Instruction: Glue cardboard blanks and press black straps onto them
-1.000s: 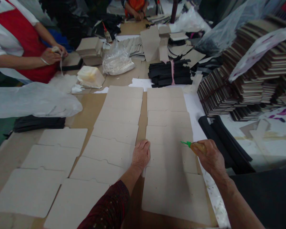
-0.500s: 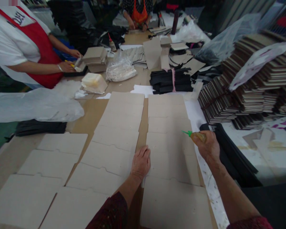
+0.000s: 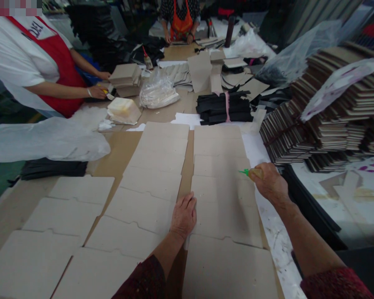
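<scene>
My right hand (image 3: 272, 185) is wrapped round a small yellowish squeeze bottle (image 3: 256, 173) with a thin green nozzle. The nozzle points left, over the right-hand column of grey cardboard panels (image 3: 227, 265). Whether its tip touches the cardboard, I cannot tell. My left hand (image 3: 183, 212) lies palm down across the narrow brown gap between the middle column of panels (image 3: 149, 180) and the right one, fingers stretched forward and close together. Below its wrist a small pale edge shows in the gap; what it belongs to is hidden.
Left of me lie more panels (image 3: 37, 257), a plastic sheet (image 3: 46, 139) and black strips (image 3: 54, 169). Bundled black strips (image 3: 222, 108) lie beyond the columns. Tall board stacks (image 3: 330, 108) stand right. A co-worker in a red apron (image 3: 60, 70) holds a brush; another person works at the back.
My right hand has shifted slightly with the bottle, its forearm swinging a little to the right. My left hand stays in place. The red-aproned co-worker's hands have moved right.
</scene>
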Available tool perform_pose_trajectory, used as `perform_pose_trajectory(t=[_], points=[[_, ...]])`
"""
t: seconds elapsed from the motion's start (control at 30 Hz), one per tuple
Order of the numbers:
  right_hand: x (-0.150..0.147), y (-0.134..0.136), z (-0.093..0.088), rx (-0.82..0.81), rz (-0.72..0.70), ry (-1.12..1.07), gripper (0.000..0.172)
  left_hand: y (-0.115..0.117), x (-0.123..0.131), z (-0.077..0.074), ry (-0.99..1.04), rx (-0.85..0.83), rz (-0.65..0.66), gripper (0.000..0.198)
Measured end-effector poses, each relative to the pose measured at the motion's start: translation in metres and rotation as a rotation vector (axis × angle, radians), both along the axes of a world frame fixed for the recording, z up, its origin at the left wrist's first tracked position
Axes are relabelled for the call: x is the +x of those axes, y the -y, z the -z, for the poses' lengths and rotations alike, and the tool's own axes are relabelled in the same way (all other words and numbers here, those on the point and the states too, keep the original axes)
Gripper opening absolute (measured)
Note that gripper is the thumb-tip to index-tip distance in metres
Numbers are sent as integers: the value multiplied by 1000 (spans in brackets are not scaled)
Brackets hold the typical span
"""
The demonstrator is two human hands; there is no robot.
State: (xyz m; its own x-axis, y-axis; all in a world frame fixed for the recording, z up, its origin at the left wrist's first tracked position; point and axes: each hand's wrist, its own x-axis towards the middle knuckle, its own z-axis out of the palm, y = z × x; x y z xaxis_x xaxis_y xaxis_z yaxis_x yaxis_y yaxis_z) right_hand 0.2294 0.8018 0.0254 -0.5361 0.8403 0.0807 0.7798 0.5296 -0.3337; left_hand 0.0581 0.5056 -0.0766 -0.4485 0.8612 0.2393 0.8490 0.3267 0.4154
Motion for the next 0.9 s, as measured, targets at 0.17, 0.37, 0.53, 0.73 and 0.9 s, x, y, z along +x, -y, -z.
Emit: perform_pose_trajectory(t=[0.17,0.37,0.53,0.73,0.9], points=[[4,-6,-9,-39,-23,49,23,0,0,0,2,-14,2,40],[7,-5,-11,-79,-6,0,28,0,0,0,-1,-11,9,40],[3,-3,-4,-91,21,-51,29,0,0,1,17,-5,2,40],[2,-9,-2,-79,89,-23,31,1,-1,2,30,24,11,41],[12,-9,-5,-141,138,-176,36,3,-2,4,60,140,30,38]])
